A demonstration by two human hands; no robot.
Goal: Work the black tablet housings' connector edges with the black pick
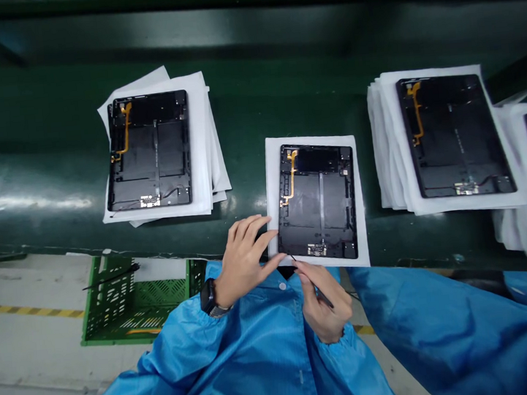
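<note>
Treat tablet (315, 202) as thin, stiff, fragile and grip by frame edges only, left hand (245, 259) splayed flat at corner, right hand (326, 309) pinched on tool (324, 298).

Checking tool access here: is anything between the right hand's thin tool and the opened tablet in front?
Nothing visible does. The thin tool in the right hand has its tip at the opened tablet, lower left edge. The left hand rests on the white sheet beside it, left of the tip, not across it.
</note>
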